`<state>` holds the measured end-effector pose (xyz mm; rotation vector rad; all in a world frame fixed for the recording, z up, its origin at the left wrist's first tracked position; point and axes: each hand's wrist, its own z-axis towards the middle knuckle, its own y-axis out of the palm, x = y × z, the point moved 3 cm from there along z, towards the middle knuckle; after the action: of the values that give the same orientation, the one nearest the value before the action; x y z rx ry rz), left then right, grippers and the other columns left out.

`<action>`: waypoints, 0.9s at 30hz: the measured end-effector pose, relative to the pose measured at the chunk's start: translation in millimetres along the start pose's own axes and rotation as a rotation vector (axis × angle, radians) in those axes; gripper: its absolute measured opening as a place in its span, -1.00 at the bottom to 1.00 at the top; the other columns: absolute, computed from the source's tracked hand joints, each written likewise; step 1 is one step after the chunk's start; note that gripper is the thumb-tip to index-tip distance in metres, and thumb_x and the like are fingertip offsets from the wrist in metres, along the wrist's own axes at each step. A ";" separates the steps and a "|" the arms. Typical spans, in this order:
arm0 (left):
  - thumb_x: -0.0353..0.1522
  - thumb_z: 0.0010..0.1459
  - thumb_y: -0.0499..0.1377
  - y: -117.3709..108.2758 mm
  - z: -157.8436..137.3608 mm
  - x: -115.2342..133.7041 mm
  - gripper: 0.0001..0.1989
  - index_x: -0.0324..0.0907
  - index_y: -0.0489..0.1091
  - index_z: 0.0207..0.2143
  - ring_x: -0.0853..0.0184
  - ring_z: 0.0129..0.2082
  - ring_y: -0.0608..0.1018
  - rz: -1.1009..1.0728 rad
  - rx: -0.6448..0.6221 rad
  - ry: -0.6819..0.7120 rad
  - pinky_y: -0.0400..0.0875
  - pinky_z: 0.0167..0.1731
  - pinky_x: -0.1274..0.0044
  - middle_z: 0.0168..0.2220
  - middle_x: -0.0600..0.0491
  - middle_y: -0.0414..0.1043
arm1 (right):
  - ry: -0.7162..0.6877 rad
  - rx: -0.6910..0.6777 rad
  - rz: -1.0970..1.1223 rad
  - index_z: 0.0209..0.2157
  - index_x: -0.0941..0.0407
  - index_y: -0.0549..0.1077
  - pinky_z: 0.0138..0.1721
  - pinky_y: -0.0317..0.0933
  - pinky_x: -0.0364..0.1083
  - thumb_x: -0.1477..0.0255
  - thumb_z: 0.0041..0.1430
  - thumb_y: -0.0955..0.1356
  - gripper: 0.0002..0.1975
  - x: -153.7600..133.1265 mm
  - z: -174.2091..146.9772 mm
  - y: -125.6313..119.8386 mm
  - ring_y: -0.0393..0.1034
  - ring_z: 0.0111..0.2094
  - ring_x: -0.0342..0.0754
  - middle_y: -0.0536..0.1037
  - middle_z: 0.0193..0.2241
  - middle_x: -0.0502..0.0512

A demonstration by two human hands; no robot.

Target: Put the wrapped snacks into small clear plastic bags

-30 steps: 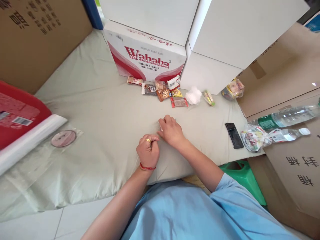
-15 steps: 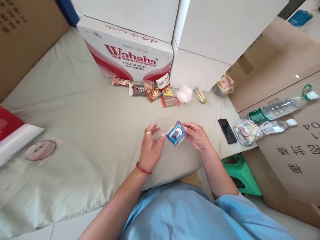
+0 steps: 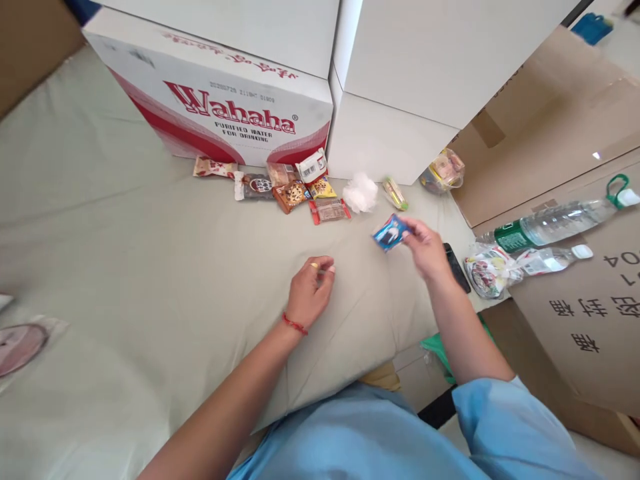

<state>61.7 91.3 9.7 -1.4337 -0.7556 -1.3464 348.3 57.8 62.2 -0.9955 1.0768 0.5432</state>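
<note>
My right hand (image 3: pixel 425 250) pinches a small blue snack packet (image 3: pixel 390 233) by its right edge, holding it tilted above the cloth-covered surface. My left hand (image 3: pixel 311 288), with a ring and a red bracelet, hovers nearer my body. Its fingers are curled in close to the thumb, and nothing shows in them. Beyond the hands lie several wrapped snacks: a cookie packet (image 3: pixel 291 196), a red-ended clear packet (image 3: pixel 330 211), a dark packet (image 3: pixel 254 187) and a white-and-red packet (image 3: pixel 313 166). A crumpled white plastic bundle (image 3: pixel 361 193) and a slim yellow-green packet (image 3: pixel 395 193) sit to their right.
A Wahaha water carton (image 3: pixel 220 107) and white boxes (image 3: pixel 385 140) stand behind the snacks. On the right are a phone (image 3: pixel 456 268), bottles (image 3: pixel 565 220), a bagged bundle (image 3: pixel 490 272) and a large cardboard box (image 3: pixel 575 320). A pink disc (image 3: pixel 23 347) lies far left.
My right hand has carried the blue packet away to the right and forward, apart from my left hand. The left fingers have curled in. The view has shifted right.
</note>
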 end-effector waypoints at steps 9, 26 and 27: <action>-0.22 0.34 0.08 -12.3 2.5 -10.6 -0.77 -0.07 0.51 -0.23 0.30 -0.37 0.59 0.074 -0.084 0.001 0.49 -0.29 0.45 -0.33 0.08 0.59 | -0.062 -0.132 -0.659 -0.20 0.17 0.65 -0.01 0.36 0.03 0.53 0.08 0.29 -0.67 -1.1 191.2 7.6 0.51 -0.15 0.06 0.68 -0.22 0.17; -0.25 0.33 0.07 -11.0 1.8 -7.7 -0.78 -0.10 0.49 -0.26 0.32 -0.35 0.58 -0.026 -0.063 -0.043 0.48 -0.27 0.46 -0.32 0.06 0.58 | -0.342 0.042 -0.674 0.05 0.15 0.53 -0.03 0.30 -0.02 0.34 0.38 0.23 -0.64 -27.3 172.1 39.4 0.43 -0.20 -0.01 0.56 -0.01 0.22; -0.24 0.31 0.08 -11.0 1.7 -9.0 -0.78 -0.10 0.49 -0.27 0.32 -0.36 0.57 -0.049 -0.054 -0.061 0.47 -0.27 0.47 -0.33 0.07 0.58 | -0.373 -0.069 -0.681 0.03 0.13 0.55 -0.05 0.30 -0.02 0.29 0.34 0.30 -0.66 -30.2 166.9 45.4 0.42 -0.23 -0.01 0.57 -0.03 0.20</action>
<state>50.5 98.0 3.8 -1.5137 -0.8040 -1.3749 378.7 228.0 92.7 -1.1863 0.3472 0.1893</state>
